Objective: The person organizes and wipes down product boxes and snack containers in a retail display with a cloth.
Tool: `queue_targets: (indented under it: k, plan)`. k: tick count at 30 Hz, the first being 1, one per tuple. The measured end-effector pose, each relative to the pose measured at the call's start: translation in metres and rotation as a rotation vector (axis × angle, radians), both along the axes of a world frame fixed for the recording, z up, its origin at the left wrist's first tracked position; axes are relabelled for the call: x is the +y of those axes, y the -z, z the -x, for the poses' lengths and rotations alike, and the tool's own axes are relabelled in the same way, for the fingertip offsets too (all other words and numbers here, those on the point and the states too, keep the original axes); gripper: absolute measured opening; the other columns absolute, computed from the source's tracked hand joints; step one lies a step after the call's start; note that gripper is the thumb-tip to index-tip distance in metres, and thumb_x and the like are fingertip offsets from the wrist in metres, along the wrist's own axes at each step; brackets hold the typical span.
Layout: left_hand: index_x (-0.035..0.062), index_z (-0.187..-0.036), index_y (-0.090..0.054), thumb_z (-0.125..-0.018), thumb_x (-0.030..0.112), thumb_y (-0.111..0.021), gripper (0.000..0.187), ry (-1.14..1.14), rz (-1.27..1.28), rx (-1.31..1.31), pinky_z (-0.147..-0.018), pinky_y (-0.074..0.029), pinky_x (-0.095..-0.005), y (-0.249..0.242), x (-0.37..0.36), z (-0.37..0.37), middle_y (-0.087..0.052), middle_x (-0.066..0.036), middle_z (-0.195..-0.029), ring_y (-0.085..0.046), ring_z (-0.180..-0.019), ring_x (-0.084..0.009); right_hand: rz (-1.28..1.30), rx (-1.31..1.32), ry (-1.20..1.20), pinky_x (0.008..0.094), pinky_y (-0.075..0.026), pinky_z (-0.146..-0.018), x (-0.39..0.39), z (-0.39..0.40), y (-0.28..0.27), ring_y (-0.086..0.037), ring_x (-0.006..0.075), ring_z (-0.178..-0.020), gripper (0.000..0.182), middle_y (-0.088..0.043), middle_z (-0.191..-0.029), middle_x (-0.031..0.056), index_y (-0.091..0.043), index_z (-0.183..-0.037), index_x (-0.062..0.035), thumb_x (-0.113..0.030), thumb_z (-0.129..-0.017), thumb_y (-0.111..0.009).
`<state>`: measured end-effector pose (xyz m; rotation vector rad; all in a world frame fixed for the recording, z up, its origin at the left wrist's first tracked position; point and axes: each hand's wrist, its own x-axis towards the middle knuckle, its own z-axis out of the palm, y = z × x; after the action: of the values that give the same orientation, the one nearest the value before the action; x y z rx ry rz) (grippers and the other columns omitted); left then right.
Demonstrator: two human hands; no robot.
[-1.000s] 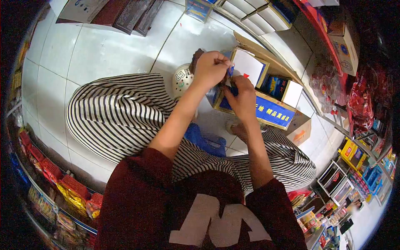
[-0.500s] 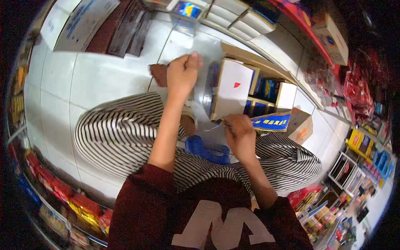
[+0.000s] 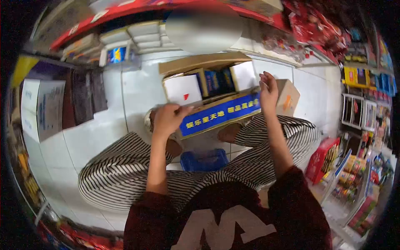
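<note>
An open cardboard carton (image 3: 204, 62) stands on the floor between my feet. White boxes (image 3: 182, 88) and dark blue packets (image 3: 217, 80) are inside it. Its near flap (image 3: 221, 116), blue with yellow Chinese characters, hangs outward towards me. My left hand (image 3: 166, 121) is closed at the flap's left end, thumb along the upper edge; its other fingertips are partly hidden. At the right end is my right hand (image 3: 269, 92), fingers apart and raised beside the flap corner, holding nothing visible.
A blue plastic stool (image 3: 204, 160) is between my legs. A smaller brown carton (image 3: 287, 96) touches the right side. Further left stand a white carton (image 3: 52, 108) and dark brown boxes (image 3: 85, 96). Shelves with a red edge (image 3: 121, 11) line the back.
My view has turned, bringing the carton nearer the middle. My left hand has come from a raised spot left of the carton to the flap. The right hand has moved up to the flap's right end.
</note>
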<state>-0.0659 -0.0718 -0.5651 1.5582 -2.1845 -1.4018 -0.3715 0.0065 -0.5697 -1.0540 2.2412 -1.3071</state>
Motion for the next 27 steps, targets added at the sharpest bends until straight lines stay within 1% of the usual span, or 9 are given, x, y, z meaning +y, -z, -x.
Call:
queue_targets:
  k: [3,6,9,15,18,19,22,25,27]
  plan:
    - [0.0015,-0.065,-0.061,-0.078,0.038,-0.055,0.039,-0.083,0.193,-0.001,-0.052,-0.04,-0.0388,0.023,0.008,0.01,-0.053,-0.018,-0.058,-0.054,-0.057,-0.0338,-0.364,-0.822,0.165,0.0314,-0.043,-0.082,0.004,0.062,0.019,-0.05,0.016,-0.098,0.035,-0.055,-0.109,0.0069,-0.047,-0.117,-0.0058,-0.022,-0.086,-0.046]
    - [0.0031,-0.068,-0.062,-0.078,0.034,-0.055,0.033,-0.144,0.2,-0.091,-0.054,-0.04,-0.0391,0.023,0.009,0.017,-0.054,-0.018,-0.06,-0.054,-0.059,-0.0343,-0.329,-1.21,0.028,0.0321,-0.051,-0.071,0.016,0.062,0.053,-0.06,0.0186,-0.078,0.047,-0.06,-0.097,0.0136,-0.048,-0.113,0.002,-0.038,-0.089,-0.041]
    - [0.0027,-0.07,-0.062,-0.077,0.03,-0.054,0.029,-0.227,0.272,-0.085,-0.053,-0.041,-0.0393,0.02,0.013,0.022,-0.055,-0.019,-0.061,-0.054,-0.057,-0.035,-0.293,-1.33,0.005,0.0301,-0.053,-0.065,0.023,0.066,0.05,-0.061,0.017,-0.069,0.043,-0.062,-0.087,0.0124,-0.052,-0.104,0.0024,-0.036,-0.09,-0.039]
    - [-0.0006,-0.068,-0.063,-0.077,0.026,-0.054,0.03,-0.349,0.554,-0.108,-0.047,-0.039,-0.0388,0.011,0.021,0.04,-0.052,-0.021,-0.056,-0.054,-0.048,-0.0314,-0.206,-0.842,0.021,0.0267,-0.046,-0.068,0.042,0.064,0.062,-0.057,0.0141,-0.074,0.035,-0.061,-0.081,0.0088,-0.059,-0.09,0.0036,-0.03,-0.086,-0.049]
    - [-0.0016,-0.062,-0.062,-0.078,0.025,-0.054,0.032,-0.359,0.575,-0.216,-0.043,-0.037,-0.0388,0.026,0.02,0.038,-0.051,-0.019,-0.05,-0.05,-0.041,-0.03,-0.258,-0.707,-0.05,0.0225,-0.043,-0.057,0.052,0.07,0.08,-0.05,0.0092,-0.06,0.019,-0.056,-0.069,0.0024,-0.055,-0.076,0.0004,-0.014,-0.087,-0.05]
    - [-0.0019,-0.061,-0.062,-0.078,0.025,-0.054,0.032,-0.345,0.593,-0.211,-0.043,-0.036,-0.0389,0.027,0.02,0.036,-0.051,-0.019,-0.049,-0.049,-0.04,-0.0298,-0.166,-0.821,-0.007,0.0226,-0.041,-0.054,0.051,0.065,0.066,-0.045,0.0072,-0.056,0.021,-0.052,-0.065,0.0001,-0.053,-0.071,-0.002,-0.018,-0.085,-0.053]
    - [-0.0032,-0.058,-0.06,-0.08,0.027,-0.053,0.038,-0.341,0.662,-0.121,-0.04,-0.033,-0.0373,0.015,0.024,0.05,-0.05,-0.016,-0.045,-0.047,-0.037,-0.0243,-0.274,-0.806,-0.013,0.0303,-0.045,-0.07,0.051,0.062,0.062,-0.058,0.0189,-0.075,0.043,-0.062,-0.082,0.0133,-0.061,-0.089,0.0028,-0.039,-0.082,-0.052]
    - [-0.0029,-0.06,-0.062,-0.083,0.03,-0.051,0.041,-0.353,0.673,-0.054,-0.039,-0.032,-0.0347,0.024,0.026,0.049,-0.051,-0.014,-0.045,-0.047,-0.037,-0.0165,-0.223,-0.9,0.045,0.0303,-0.046,-0.07,0.046,0.064,0.072,-0.058,0.0197,-0.075,0.047,-0.062,-0.082,0.0132,-0.06,-0.09,0.0029,-0.042,-0.083,-0.049]
    - [-0.0028,-0.064,-0.063,-0.083,0.029,-0.051,0.039,-0.325,0.606,-0.217,-0.041,-0.034,-0.0346,0.025,0.026,0.042,-0.054,-0.015,-0.048,-0.049,-0.04,-0.0162,-0.115,-1.284,0.032,0.0265,-0.045,-0.063,0.047,0.072,0.056,-0.056,0.0141,-0.068,0.043,-0.061,-0.079,0.0093,-0.059,-0.089,0.0025,-0.039,-0.084,-0.05]
